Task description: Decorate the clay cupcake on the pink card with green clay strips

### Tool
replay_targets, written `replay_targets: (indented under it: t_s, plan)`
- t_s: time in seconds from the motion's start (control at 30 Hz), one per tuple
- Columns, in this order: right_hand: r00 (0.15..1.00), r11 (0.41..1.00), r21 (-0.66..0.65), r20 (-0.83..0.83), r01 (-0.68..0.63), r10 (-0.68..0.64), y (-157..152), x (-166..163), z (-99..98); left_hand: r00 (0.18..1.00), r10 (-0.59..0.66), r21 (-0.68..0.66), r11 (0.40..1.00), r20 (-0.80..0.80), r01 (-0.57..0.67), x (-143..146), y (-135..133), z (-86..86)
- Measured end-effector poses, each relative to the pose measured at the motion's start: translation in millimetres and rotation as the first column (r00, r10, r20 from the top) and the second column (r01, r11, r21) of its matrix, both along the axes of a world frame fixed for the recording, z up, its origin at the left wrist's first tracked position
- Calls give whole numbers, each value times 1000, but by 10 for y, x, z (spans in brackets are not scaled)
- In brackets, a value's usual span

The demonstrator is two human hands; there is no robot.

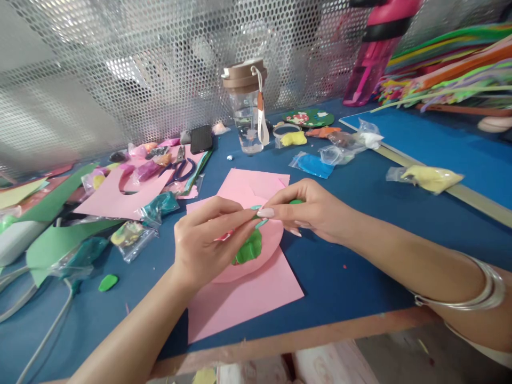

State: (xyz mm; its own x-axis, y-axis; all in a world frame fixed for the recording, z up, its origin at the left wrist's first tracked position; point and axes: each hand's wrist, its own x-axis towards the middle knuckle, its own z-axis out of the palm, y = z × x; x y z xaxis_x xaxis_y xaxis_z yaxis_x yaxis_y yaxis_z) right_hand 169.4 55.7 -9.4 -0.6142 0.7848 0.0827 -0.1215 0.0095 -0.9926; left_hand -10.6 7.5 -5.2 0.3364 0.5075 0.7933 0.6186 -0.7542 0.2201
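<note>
My left hand (210, 234) and my right hand (316, 210) meet fingertip to fingertip above a pink paper circle (274, 234). The left fingers are pinched together; whatever lies between their tips is too small to make out. A bit of green modelling clay (296, 201) shows among the curled fingers of the right hand. On the circle, partly covered by my left hand, lies a flattened green clay shape (250, 248) with some red beside it. Beneath the circle are pink paper sheets (256, 306).
At the left are scissors (184, 168), cut pink paper (120, 197), green paper and a green clay piece (108, 282). A clear tumbler (250, 117) stands behind. Bagged clay (314, 164), a pink bottle (360, 80) and pipe cleaners (444, 66) are at the right.
</note>
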Motion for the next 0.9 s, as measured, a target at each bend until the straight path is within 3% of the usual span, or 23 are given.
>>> replay_targets:
  t_s: [0.23,0.7,0.9]
  plan:
    - [1000,999,-29,3,-28,28,-8,-13,10,1000,-8,-58,998,-29,6,2,-5,5]
    - [995,995,-57,37,-88,90,0,6,-11,998,16,2,1000,-60,-16,21,-6,-6]
    - [999,998,-35,23,-49,49,-3,-7,-14,998,-9,-47,999,-54,7,13,-2,1]
